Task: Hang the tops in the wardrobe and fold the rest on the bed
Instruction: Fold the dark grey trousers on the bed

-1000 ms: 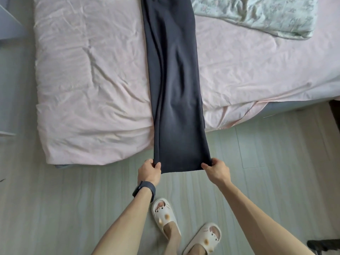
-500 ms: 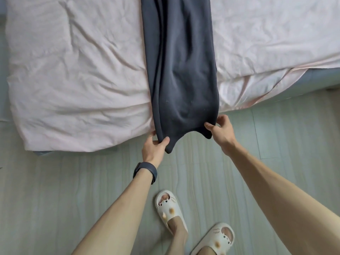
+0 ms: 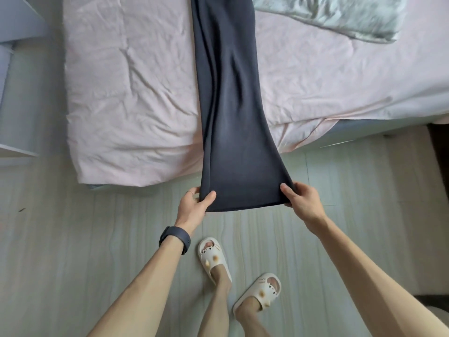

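— While we held the dark garment (image 3: 230,105) by its near hem at 6 o'clock, the rest lay in a long strip up the bed (image 3: 126,93) towards 12 o'clock, didn't it?

— It did. Our left hand (image 3: 194,205) pinched the 7 o'clock corner, thumb on top. Our right hand (image 3: 303,203) pinched the 5 o'clock corner the same way. That hem hung past the mattress edge, over the floor (image 3: 73,239).

— So what did we fear?

— If either pinch had slipped, we judged that corner would drop to the floor. A harder pull towards us could have dragged the whole strip off the bed. We also thought the long ridges down its middle would be creased in if we folded without smoothing.

— And what could we not make out?

— Its far end was cut off at 12 o'clock, so we could not tell what sort of garment it was. Most of our fingers were hidden under the cloth. The pale green quilt (image 3: 340,18) at 1 o'clock ran out of view too, and we saw no wardrobe.
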Demonstrator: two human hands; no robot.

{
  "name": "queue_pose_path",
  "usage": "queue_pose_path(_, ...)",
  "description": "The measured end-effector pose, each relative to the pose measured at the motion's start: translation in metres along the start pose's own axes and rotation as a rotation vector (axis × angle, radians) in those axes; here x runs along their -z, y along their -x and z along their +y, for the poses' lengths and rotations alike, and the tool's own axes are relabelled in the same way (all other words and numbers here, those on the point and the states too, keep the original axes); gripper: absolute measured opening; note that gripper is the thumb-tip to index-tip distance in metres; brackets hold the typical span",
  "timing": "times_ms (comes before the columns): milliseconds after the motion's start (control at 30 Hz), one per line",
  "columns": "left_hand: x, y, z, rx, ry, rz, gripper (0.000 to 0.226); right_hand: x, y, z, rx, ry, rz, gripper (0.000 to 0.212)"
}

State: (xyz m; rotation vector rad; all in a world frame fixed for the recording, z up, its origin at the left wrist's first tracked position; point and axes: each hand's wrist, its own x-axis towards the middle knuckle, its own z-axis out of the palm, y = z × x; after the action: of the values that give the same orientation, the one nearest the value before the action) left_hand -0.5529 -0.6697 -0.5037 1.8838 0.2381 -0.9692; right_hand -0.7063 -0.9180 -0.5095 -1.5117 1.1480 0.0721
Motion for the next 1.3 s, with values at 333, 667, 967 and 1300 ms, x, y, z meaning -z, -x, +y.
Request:
queue_pose_path(333,-0.006,0.078,-0.005,0.117,-0.033,0.111,0.028,0.016,0.063,-0.003,-0.159,0.048,0.033,0.028)
queue_pose_path(667,-0.021,0.086,-0.037,0.180,-0.249,0.172,0.015,0.013,0.078,0.026,-0.199,0.314,0.018,0.023)
queue_pose_path(967,-0.029,0.045,0.022,0.069,-0.397,0.117,0.037,-0.001,0.056,-0.014,-0.146,0.403,-0.123,0.049)
queue_pose_path(1300,-0.034,-0.082,0.151,-0.131,-0.401,0.270,0.022,-0.024,-0.054,-0.112,0.061,0.371,-0.043,0.047)
